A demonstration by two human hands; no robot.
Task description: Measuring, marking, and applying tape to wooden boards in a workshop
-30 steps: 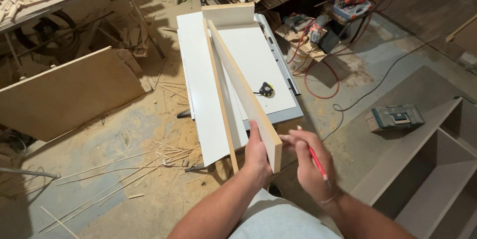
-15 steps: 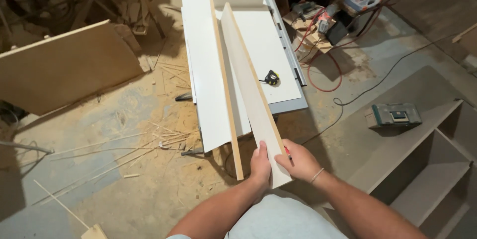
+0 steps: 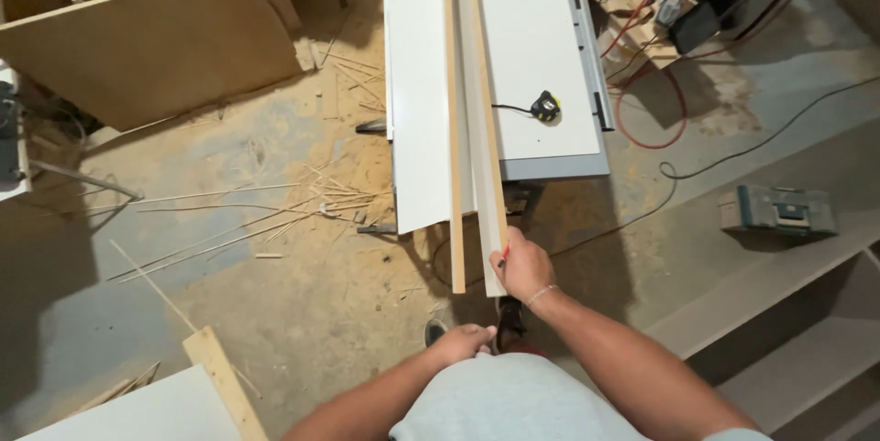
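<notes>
1. I saw my right hand [image 3: 524, 264] closed on the near end of a long narrow board [image 3: 483, 120], fingers wrapped over its edge, with a red pencil [image 3: 504, 252] pinched in the same grip.
2. The board stood on edge, tilted, and ran lengthwise away from me across the desk [image 3: 550, 166]; its near end overhung the desk above the floor [image 3: 302, 313].
3. A second narrow strip [image 3: 452, 129] stood just to the left of it, alongside a white panel [image 3: 417, 93] lying flat on the desk.
4. My left hand [image 3: 463, 343] was held low against my shirt, fingers curled; I could not tell whether it held anything.
5. A tape measure [image 3: 546, 106] lay on the white surface to the right of the board, apart from it.
6. Wood slivers and sawdust covered the floor to the left of the desk.
</notes>
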